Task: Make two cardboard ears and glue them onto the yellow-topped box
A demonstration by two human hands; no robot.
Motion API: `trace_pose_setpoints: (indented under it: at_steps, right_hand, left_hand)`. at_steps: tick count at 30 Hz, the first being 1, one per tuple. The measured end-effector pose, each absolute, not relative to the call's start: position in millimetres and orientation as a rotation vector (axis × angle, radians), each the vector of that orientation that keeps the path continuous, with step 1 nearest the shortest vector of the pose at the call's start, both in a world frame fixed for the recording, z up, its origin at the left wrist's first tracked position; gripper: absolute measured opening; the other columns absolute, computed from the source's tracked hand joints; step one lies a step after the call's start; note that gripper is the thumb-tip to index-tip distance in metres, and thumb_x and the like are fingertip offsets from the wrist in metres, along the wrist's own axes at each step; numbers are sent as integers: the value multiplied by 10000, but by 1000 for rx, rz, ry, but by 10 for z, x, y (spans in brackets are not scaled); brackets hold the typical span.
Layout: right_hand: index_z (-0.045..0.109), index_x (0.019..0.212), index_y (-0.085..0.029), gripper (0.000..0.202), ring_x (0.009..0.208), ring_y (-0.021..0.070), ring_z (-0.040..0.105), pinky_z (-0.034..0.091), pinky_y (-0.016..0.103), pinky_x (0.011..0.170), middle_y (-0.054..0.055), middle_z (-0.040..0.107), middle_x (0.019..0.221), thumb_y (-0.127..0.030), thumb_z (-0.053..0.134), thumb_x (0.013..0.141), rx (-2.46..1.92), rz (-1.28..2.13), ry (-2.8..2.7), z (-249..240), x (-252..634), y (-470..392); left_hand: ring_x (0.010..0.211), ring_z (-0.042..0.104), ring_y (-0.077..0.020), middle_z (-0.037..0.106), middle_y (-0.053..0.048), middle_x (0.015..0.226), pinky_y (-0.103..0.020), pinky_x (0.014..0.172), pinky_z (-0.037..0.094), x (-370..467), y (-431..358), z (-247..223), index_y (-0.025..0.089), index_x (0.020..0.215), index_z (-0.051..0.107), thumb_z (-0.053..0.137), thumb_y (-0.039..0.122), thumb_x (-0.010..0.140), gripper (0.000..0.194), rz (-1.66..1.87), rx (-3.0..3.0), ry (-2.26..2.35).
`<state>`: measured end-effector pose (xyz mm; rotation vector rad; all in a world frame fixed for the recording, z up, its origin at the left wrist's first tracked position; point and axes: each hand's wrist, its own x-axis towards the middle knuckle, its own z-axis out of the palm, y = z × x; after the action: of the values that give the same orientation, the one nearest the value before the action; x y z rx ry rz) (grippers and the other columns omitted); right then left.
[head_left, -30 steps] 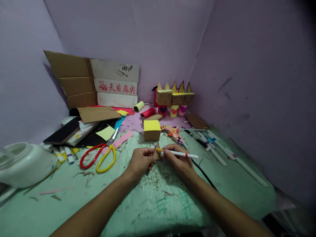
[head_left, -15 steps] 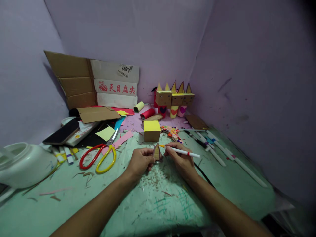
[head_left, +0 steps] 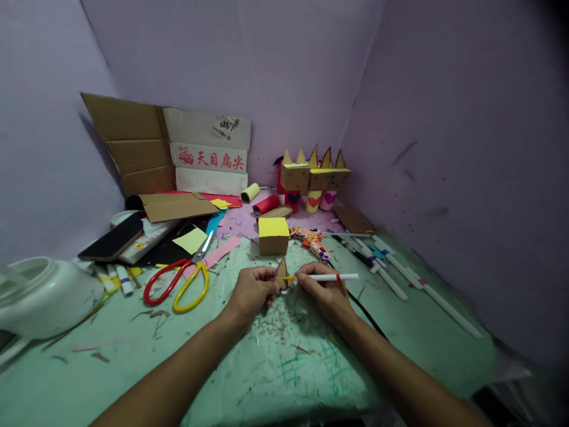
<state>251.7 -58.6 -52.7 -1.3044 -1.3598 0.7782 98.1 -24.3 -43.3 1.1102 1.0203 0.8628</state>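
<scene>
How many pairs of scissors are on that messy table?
1: the red-and-yellow-handled scissors lie on the green table, left of the left hand. More could be hidden under the paper scraps.

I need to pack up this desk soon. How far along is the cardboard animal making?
Three box figures with pointed ears stand finished at the back. In hand: the left hand pinches a small cardboard triangle while the right hand holds a white marker, its yellow tip on the triangle. Likely left: the yellow-topped box has no ears or body, and loose tubes lie behind it.
</scene>
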Motion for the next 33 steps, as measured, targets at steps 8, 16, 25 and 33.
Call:
trace_pose_setpoints:
  at_steps: [8,16,25,33]
  right_hand:
    - [642,792,-180,156,609,169,592,448,274,590,20,647,645,-323,583,766,-1252,685,-1317,-544,2510,-523]
    - [604,634,-179,159,495,133,493,370,242,481,-4,579,521,-298,570,734,-1337,735,-1368,-505,2514,-611]
    - [602,662,-174,162,490,132,493,367,238,470,-1,574,531,-306,562,747,-1317,689,-1397,-545,2530,-602]
    - [624,749,-169,173,571,152,562,425,248,545,19,627,610,-330,566,766,-1292,658,-1382,-565,2526,-562]
  left_hand:
    - [350,348,-51,539,20,465,-197,345,277,972,-240,-425,97,723,713,530,88,498,290,832,1139,989]
    - [329,349,-54,498,42,420,-191,326,277,982,-238,-443,99,698,682,542,93,483,256,861,1091,1023]
    - [332,351,-55,496,43,417,-188,326,278,976,-233,-441,95,708,685,546,98,489,260,849,1108,1012]
    - [330,352,-54,488,46,413,-186,321,283,974,-226,-453,89,707,687,544,108,485,265,863,1105,988]
